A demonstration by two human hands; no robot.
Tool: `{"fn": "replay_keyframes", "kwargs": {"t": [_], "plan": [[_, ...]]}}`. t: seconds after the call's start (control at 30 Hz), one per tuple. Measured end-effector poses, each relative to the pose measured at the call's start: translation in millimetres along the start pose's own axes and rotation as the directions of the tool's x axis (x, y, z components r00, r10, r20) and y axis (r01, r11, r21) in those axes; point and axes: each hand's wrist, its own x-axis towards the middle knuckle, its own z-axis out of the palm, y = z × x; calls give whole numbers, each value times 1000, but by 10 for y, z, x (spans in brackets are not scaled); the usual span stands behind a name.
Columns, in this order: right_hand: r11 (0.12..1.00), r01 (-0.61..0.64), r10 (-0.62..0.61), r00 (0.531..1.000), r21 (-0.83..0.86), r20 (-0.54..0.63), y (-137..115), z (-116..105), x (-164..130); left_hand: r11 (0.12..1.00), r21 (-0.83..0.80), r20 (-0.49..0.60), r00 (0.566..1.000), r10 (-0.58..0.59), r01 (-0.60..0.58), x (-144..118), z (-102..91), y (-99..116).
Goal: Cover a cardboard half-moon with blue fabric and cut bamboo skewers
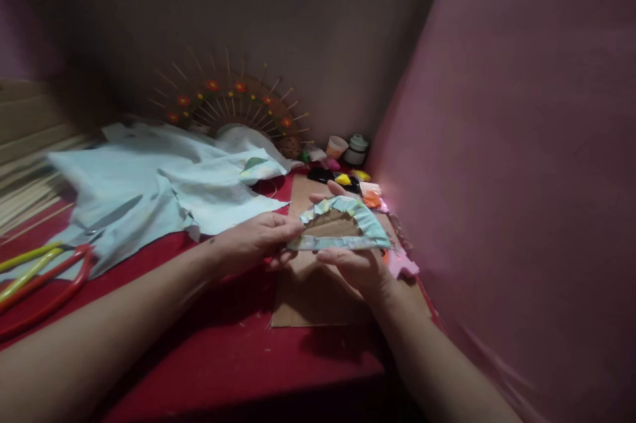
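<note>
Above the table, both hands hold a half-moon piece covered in light blue fabric [375, 229]. The fabric is gathered in pleats along its curved edge and lies flat along the straight one, and the middle looks brown like cardboard. My left hand [265, 234] is closed, pinching the left corner between thumb and fingers. My right hand [362, 270] grips the piece from the right, thumb by the straight edge and fingers partly hidden behind the curve. Beneath lies a flat cardboard sheet [308, 300].
Crumpled light blue cloth [163, 191] covers the table's left, with red-and-yellow-handled scissors [74, 264] on it. Thin sticks [30, 191] lie far left. Behind stand a stick-and-flower fan decoration [241, 88], a cup [336, 146] and a jar [356, 149]. A pink wall [521, 164] bounds the right.
</note>
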Motion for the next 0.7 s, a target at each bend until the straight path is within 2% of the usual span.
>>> {"fn": "replay_keyframes", "kwargs": {"t": [0.07, 0.1, 0.17, 0.23, 0.27, 0.33, 0.4, 0.43, 0.47, 0.5, 0.6, 0.63, 0.7], "plan": [[1000, -1, 2, 1000, 6, -21, 20, 3, 14, 997, 65, -20, 998, 52, -51, 23, -7, 0], [1000, -8, 9, 999, 19, -42, 38, 4, 25, 991, 93, -63, 993, 102, -95, 33, -6, 7], [999, -14, 19, 995, 49, -103, 81, 6, 53, 969, 172, -181, 962, 206, -175, 40, 11, 31], [997, -12, 26, 980, 71, -195, 125, 5, 85, 922, 324, -259, 918, 301, -212, 33, 52, 48], [997, -16, 35, 970, 80, -241, 144, 4, 99, 876, 430, -253, 903, 348, -217, 27, 79, 46], [994, -42, 70, 952, 99, -298, 172, 0, 122, 726, 651, -207, 870, 448, -219, 16, 136, 18], [993, -72, 94, 955, 90, -280, 183, -5, 136, 582, 786, -169, 832, 529, -210, 9, 178, -17], [995, -75, 90, 965, 73, -247, 183, -6, 141, 562, 803, -181, 818, 546, -197, 9, 188, -26], [996, -72, 81, 975, 52, -207, 181, -6, 145, 591, 786, -216, 814, 539, -183, 9, 188, -24], [997, -70, 75, 983, 31, -170, 178, -5, 148, 662, 729, -257, 828, 499, -173, 11, 179, -11], [997, -79, 77, 987, -12, -139, 175, -6, 151, 929, 340, -313, 914, 258, -146, 19, 125, 60], [996, -90, 86, 985, -20, -151, 178, -9, 149, 972, 201, -292, 939, 182, -126, 21, 107, 81], [994, -103, 97, 978, -23, -182, 184, -20, 144, 995, 20, -250, 963, 104, -103, 26, 85, 100]]}}
